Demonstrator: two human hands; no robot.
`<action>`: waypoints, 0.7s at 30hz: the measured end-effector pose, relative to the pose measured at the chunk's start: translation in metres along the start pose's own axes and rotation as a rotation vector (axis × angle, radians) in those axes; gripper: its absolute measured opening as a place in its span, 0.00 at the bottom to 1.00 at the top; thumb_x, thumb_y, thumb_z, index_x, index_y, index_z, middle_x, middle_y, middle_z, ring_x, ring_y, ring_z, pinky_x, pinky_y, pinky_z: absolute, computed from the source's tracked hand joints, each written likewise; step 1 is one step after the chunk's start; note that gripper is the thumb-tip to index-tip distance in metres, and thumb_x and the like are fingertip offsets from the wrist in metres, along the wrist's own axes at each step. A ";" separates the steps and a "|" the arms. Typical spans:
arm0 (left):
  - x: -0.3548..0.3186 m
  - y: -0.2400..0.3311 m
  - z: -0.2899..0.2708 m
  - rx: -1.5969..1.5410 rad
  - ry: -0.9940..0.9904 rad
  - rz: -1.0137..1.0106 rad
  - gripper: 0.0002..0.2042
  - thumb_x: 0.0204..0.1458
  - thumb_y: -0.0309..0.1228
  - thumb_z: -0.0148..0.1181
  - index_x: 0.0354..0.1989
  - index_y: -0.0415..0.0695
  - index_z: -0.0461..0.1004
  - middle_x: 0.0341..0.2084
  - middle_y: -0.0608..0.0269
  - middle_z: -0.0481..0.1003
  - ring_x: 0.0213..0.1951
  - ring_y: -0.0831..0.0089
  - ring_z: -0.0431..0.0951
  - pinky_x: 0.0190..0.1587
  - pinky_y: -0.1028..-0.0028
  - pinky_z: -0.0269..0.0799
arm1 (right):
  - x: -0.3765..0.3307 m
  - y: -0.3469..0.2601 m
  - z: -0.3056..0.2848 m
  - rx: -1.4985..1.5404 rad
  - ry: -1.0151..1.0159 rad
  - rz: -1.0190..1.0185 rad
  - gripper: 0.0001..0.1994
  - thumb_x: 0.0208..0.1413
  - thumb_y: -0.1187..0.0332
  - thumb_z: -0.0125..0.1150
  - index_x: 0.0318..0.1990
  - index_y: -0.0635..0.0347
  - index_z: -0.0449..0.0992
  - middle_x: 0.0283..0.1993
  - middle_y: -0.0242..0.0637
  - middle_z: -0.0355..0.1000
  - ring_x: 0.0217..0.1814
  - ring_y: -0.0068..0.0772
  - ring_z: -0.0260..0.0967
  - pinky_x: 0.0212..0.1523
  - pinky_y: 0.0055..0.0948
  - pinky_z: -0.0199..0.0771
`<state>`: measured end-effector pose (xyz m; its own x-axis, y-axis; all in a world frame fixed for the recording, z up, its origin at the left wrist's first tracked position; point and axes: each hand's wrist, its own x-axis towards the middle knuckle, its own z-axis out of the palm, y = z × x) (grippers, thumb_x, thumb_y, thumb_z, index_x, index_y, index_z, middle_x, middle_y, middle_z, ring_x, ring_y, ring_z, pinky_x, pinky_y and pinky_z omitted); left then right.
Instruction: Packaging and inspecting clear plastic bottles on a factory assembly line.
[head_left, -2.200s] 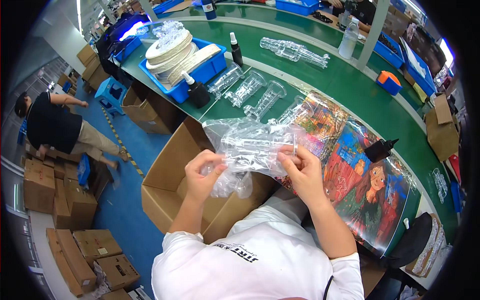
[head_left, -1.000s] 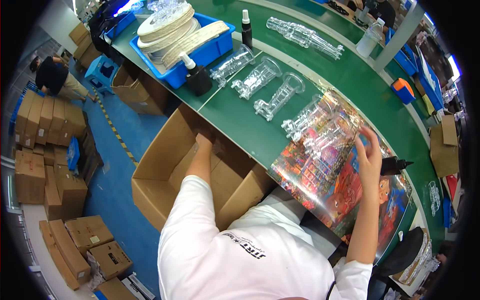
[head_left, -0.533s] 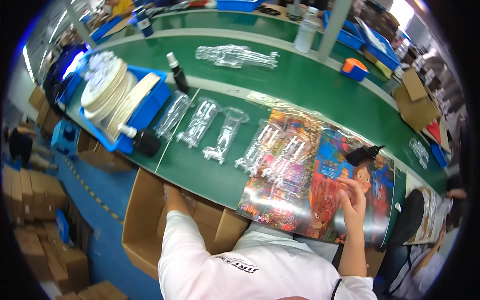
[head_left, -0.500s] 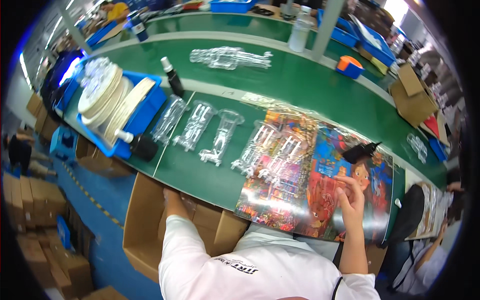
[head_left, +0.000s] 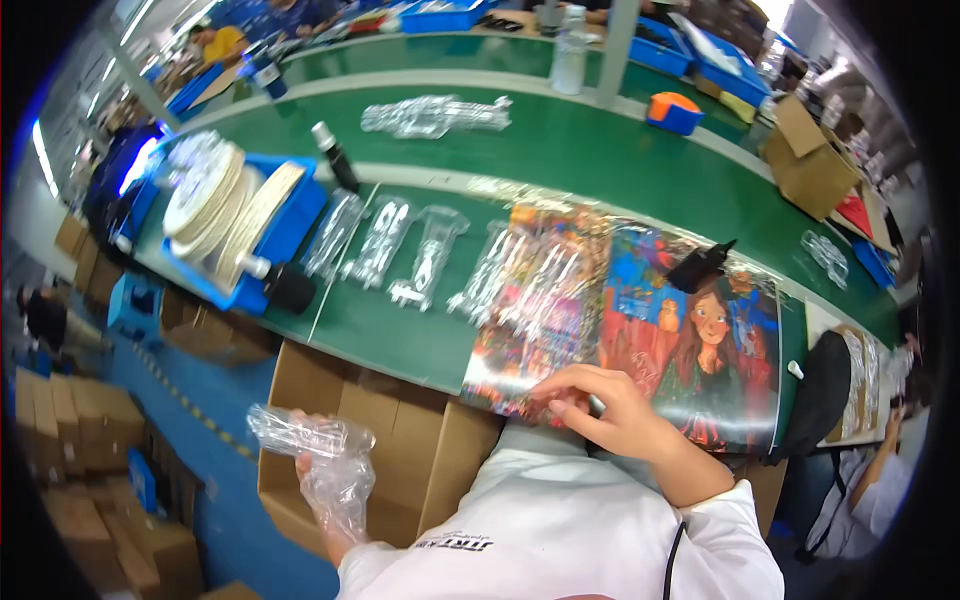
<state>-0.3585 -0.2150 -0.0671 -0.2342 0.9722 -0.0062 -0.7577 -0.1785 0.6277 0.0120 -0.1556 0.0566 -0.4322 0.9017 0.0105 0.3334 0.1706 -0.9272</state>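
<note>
Head view: wrapped clear bundle, quantity one, clasped by left hand at its 12 o'clock, over open carton; not set down. Right hand: 3 o'clock of bundle, well apart, thumb and fingers parted, nothing visibly held. Remaining, by judgement: five clear pieces, row on surface, bundle's 1 o'clock, unheld.

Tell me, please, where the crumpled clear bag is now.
In the head view, the crumpled clear bag is at lower left, in the left hand, overlapping the left edge of the open cardboard box.
</note>
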 end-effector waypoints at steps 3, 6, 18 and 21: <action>-0.010 -0.013 0.080 -0.120 0.044 0.313 0.38 0.42 0.39 0.68 0.62 0.56 0.54 0.51 0.61 0.66 0.51 0.59 0.68 0.52 0.55 0.69 | 0.009 -0.024 0.017 0.003 -0.103 -0.090 0.10 0.51 0.77 0.55 0.42 0.60 0.76 0.37 0.33 0.74 0.31 0.19 0.68 0.29 0.19 0.65; 0.017 -0.028 0.105 -0.101 -0.399 0.257 0.38 0.37 0.32 0.72 0.58 0.56 0.56 0.52 0.56 0.64 0.53 0.56 0.67 0.52 0.53 0.70 | 0.017 -0.030 0.031 0.024 -0.130 -0.188 0.10 0.51 0.76 0.55 0.42 0.59 0.76 0.36 0.34 0.74 0.31 0.22 0.68 0.28 0.20 0.65; 0.012 -0.082 0.153 -0.132 -0.548 0.028 0.38 0.33 0.26 0.74 0.54 0.59 0.58 0.55 0.50 0.60 0.54 0.48 0.65 0.49 0.49 0.72 | -0.010 -0.015 0.028 0.182 0.112 -0.143 0.10 0.54 0.74 0.54 0.43 0.60 0.75 0.36 0.32 0.73 0.29 0.18 0.66 0.25 0.18 0.61; 0.008 -0.095 0.145 -0.201 -0.516 -0.007 0.39 0.32 0.27 0.74 0.55 0.60 0.58 0.55 0.49 0.60 0.54 0.48 0.64 0.49 0.49 0.72 | -0.011 0.000 0.031 0.254 0.255 -0.140 0.10 0.56 0.74 0.52 0.45 0.62 0.73 0.38 0.33 0.74 0.29 0.17 0.65 0.25 0.16 0.62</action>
<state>-0.2000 -0.1684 -0.0134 0.0616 0.9125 0.4044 -0.8714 -0.1485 0.4677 -0.0091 -0.1773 0.0447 -0.2256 0.9520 0.2067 0.0535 0.2239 -0.9731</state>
